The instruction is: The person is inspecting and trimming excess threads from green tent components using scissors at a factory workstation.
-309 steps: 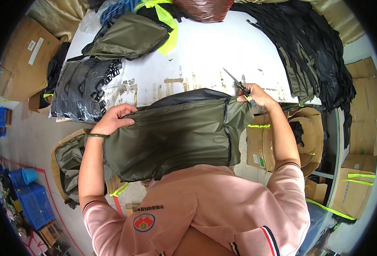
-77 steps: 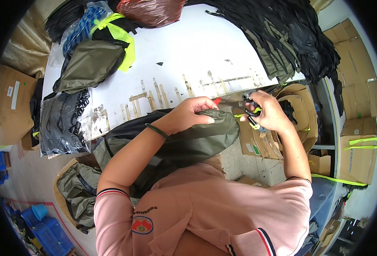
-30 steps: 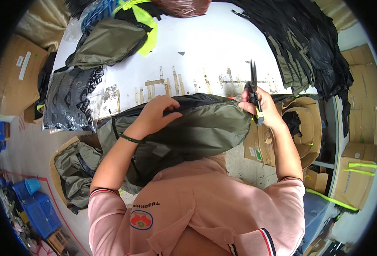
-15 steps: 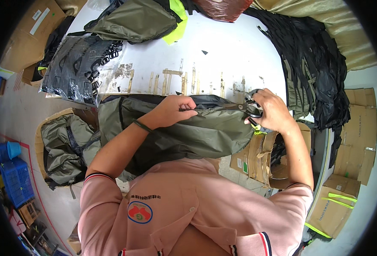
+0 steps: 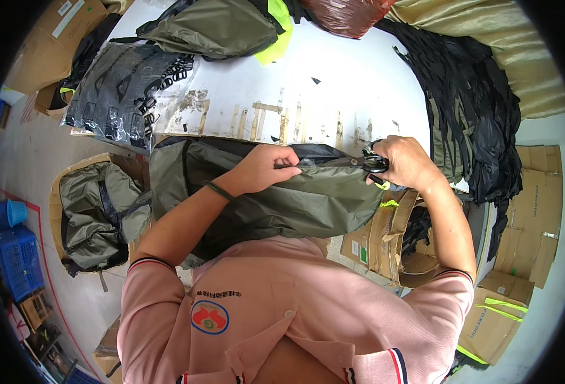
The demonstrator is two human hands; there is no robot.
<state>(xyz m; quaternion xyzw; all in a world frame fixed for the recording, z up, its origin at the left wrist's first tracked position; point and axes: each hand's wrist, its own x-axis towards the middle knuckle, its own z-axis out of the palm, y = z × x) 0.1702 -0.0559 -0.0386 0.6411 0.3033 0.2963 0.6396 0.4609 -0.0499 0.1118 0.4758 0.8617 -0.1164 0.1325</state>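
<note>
An olive-green fabric bag (image 5: 321, 201) with a black inner side lies across the table's near edge and hangs down in front of me. My left hand (image 5: 263, 169) pinches the upper edge of its opening between thumb and fingers. On the right, my right hand (image 5: 403, 160) is closed round the dark handles of a pair of scissors (image 5: 359, 162). Their blades point left along the bag's edge, toward my left hand. Whether the blades touch the fabric I cannot tell. A bit of yellow-green cord (image 5: 383, 185) shows just below the right hand.
A white table (image 5: 359, 70) bears another olive bag (image 5: 212, 29), a clear plastic bag of dark parts (image 5: 113, 96) and a heap of black straps (image 5: 471, 102). Cardboard boxes (image 5: 375, 237) stand below on the right; one with olive bags (image 5: 94, 211) is at the left.
The scissors have turned in my right hand, from handles spread apart to a more closed grip. My left hand keeps its pinch, and the whole view has shifted slightly.
</note>
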